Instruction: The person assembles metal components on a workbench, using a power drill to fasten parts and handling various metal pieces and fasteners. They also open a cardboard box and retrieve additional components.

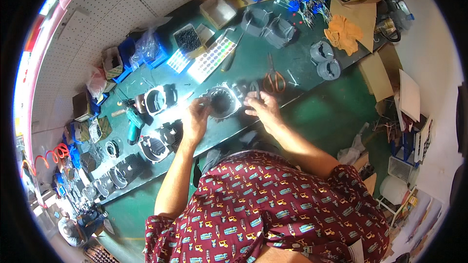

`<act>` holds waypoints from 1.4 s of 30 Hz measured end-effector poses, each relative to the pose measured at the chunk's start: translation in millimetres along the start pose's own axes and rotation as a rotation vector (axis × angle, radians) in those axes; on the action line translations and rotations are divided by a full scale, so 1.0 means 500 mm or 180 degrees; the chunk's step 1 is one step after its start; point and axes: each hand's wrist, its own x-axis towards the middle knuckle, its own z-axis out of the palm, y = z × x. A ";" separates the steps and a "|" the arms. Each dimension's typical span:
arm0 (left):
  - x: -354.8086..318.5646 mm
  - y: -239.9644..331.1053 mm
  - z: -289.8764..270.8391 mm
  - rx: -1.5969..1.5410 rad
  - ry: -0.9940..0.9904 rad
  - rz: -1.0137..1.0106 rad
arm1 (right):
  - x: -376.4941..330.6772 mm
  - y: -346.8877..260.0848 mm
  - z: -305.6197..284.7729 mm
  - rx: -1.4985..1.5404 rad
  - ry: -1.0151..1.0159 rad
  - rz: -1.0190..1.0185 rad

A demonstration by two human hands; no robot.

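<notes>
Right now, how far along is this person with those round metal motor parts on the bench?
Hard to say exactly. In hand: one round motor part sits between the left hand and the right hand, both touching it. Several similar round parts lie along the bench to the person's left; whether those are finished cannot be told. Grey rings farther right and the orange scissors lie untouched.

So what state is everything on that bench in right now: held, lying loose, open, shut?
Round motor part: flat on the bench, both hands on it.
Left hand: fingers pinching the part's left rim.
Right hand: resting at the part's right side.
Orange-handled scissors: lying untouched, blades shut.
Cardboard box: open.
Yellow gloves: lying crumpled, unworn.
</notes>
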 end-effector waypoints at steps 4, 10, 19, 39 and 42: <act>-0.001 0.000 0.009 0.0027 0.0015 0.0307 | 0.002 -0.002 -0.005 0.0062 -0.0006 0.0026; -0.001 0.007 0.012 0.0104 0.0064 0.0213 | 0.010 -0.003 -0.001 0.0090 0.0068 0.0017; -0.002 -0.007 0.019 0.0472 0.0222 0.0569 | 0.017 0.011 0.004 0.0179 0.0142 0.0022; -0.068 -0.013 -0.032 0.0775 0.0501 0.0278 | 0.210 0.037 -0.065 -0.2092 0.0866 -0.1452; -0.094 -0.005 -0.039 0.0730 0.0570 0.0301 | 0.257 -0.013 -0.039 -0.2906 0.1044 -0.1900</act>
